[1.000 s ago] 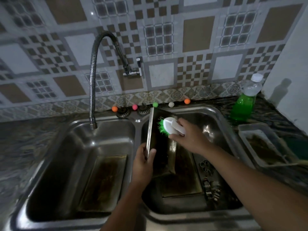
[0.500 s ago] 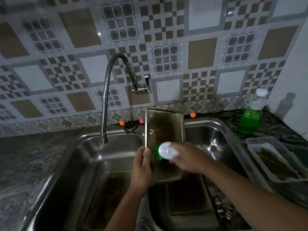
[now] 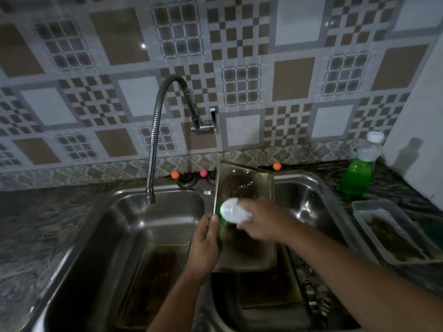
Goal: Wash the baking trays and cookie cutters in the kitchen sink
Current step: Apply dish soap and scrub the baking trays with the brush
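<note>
**Baking tray held upright over the right basin, brush on its face**

The baking tray (image 3: 247,188) I am scrubbing stands tilted on end above the right basin of the steel sink (image 3: 124,212), its stained inner face turned to me. A second ago it was edge-on, a thin line; half a second ago it had swung round to face me, and it sits much the same now, with the brush a little lower and to the left on it. My left hand (image 3: 203,243) grasps the tray's left rim, thumb laid along the edge. My right hand (image 3: 261,224) is wrapped round the white, rounded plastic back of the scrub brush (image 3: 231,210), whose green bristles press against the metal (the hand is blurred).

From the head camera, a second tray (image 3: 158,271) lies flat in the left basin, brown with grease, and a third (image 3: 263,291) lies flat in the right basin under the held one. Cookie cutters (image 3: 311,298) are dim metal shapes along that basin's right side. The ribbed, flexible tap hose (image 3: 153,149) arches over the left basin. A bottle of green liquid (image 3: 359,173) and a clear rectangular tub (image 3: 388,236) stand on the dark, marbled counter.
</note>
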